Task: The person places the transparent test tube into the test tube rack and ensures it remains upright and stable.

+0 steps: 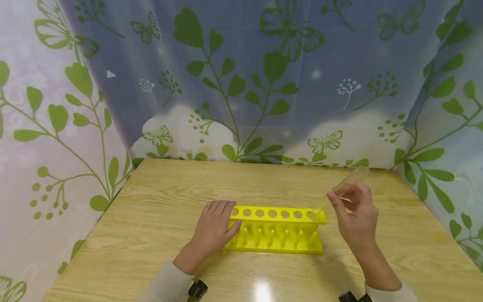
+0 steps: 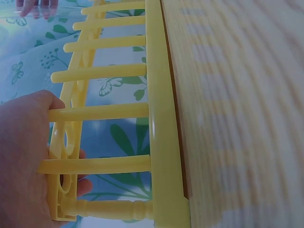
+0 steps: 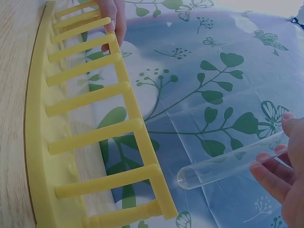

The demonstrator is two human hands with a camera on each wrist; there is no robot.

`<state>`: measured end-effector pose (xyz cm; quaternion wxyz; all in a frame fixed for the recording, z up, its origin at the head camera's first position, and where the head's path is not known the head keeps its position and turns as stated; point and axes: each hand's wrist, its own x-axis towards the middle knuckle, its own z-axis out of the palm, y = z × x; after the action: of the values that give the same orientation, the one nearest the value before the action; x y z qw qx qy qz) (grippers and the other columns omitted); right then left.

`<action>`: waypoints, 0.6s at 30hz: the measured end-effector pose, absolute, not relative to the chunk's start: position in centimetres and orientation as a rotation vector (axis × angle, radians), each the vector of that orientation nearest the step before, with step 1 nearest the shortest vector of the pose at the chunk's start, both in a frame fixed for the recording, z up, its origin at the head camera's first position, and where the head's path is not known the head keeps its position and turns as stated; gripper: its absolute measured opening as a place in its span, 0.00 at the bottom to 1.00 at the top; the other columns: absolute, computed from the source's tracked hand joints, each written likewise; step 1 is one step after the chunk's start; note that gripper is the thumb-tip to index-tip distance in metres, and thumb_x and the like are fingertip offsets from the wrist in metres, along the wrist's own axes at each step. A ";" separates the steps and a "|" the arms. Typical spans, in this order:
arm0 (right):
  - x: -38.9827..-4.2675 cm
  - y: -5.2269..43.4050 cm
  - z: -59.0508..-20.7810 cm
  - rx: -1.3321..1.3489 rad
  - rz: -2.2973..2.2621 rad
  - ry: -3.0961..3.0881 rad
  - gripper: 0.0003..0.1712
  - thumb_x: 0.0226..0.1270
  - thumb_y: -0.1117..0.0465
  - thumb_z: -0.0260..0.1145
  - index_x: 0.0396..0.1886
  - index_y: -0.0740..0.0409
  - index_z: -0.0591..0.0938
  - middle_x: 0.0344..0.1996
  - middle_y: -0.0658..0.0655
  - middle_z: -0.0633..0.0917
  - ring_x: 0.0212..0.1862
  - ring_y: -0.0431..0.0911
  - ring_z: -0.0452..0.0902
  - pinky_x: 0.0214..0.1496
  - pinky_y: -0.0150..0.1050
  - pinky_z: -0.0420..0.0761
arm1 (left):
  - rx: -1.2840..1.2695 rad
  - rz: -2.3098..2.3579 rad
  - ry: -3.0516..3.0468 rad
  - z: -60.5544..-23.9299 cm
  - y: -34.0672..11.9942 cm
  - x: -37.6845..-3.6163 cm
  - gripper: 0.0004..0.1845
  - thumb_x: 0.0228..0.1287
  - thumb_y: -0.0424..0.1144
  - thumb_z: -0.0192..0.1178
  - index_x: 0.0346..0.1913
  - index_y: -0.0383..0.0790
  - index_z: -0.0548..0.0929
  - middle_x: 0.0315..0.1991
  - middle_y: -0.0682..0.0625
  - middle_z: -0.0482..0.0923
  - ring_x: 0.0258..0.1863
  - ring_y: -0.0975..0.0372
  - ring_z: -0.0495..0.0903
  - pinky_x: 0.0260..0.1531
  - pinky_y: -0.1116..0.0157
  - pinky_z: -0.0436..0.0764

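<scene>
A yellow test tube rack [image 1: 273, 250] stands on the wooden table, its top bar pierced by a row of round holes with upright pegs below. My left hand [image 1: 215, 224] grips the rack's left end, thumb in front and fingers over the top bar. In the left wrist view, that hand [image 2: 23, 156] wraps the bar at the rack's end. My right hand [image 1: 356, 214] pinches a clear, empty test tube [image 1: 351, 178], held tilted. The tube's rounded bottom [image 3: 187, 178] points toward the rack's right end, close over the last hole in the head view.
The wooden table [image 1: 170, 180] extends around the rack to both sides. A leaf-and-butterfly patterned curtain [image 1: 241, 84] hangs along the back edge, with similar cloth at left and right. Black straps [image 1: 198, 289] show at the wrists.
</scene>
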<state>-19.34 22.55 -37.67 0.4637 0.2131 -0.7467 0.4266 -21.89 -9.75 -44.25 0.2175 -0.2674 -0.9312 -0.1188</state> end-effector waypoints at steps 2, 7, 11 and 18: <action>-19.2 22.6 -37.7 0.518 1.050 -1.836 0.21 0.58 0.75 0.68 0.48 0.78 0.71 0.32 0.52 0.80 0.40 0.28 0.80 0.42 0.20 0.77 | -0.741 -0.334 -2.581 -44.3 -9.7 -21.8 0.27 0.67 0.53 0.56 0.59 0.37 0.76 0.53 0.45 0.78 0.54 0.52 0.75 0.60 0.52 0.69; -19.0 22.5 -37.8 0.510 1.071 -1.839 0.21 0.57 0.77 0.68 0.48 0.78 0.71 0.33 0.47 0.79 0.39 0.28 0.80 0.42 0.20 0.78 | -0.737 -0.320 -2.603 -44.6 -9.9 -21.7 0.27 0.67 0.53 0.55 0.60 0.37 0.75 0.54 0.45 0.78 0.55 0.52 0.75 0.60 0.52 0.69; -19.1 22.7 -38.0 0.505 1.075 -1.837 0.21 0.55 0.79 0.68 0.47 0.79 0.70 0.34 0.45 0.79 0.39 0.29 0.80 0.41 0.19 0.77 | -0.744 -0.332 -2.602 -44.7 -10.0 -21.7 0.27 0.67 0.54 0.55 0.60 0.37 0.75 0.54 0.45 0.78 0.54 0.53 0.75 0.60 0.52 0.69; -19.5 23.0 -38.0 0.505 1.075 -1.827 0.22 0.54 0.80 0.68 0.48 0.78 0.71 0.34 0.45 0.79 0.38 0.29 0.80 0.41 0.19 0.78 | -0.743 -0.330 -2.579 -44.6 -9.9 -22.0 0.26 0.67 0.53 0.56 0.59 0.37 0.75 0.53 0.45 0.78 0.54 0.53 0.75 0.60 0.52 0.69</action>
<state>-19.47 22.98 -38.03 0.4630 0.2053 -0.7431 0.4374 -22.04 -9.86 -44.61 0.2170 -0.2683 -0.9310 -0.1191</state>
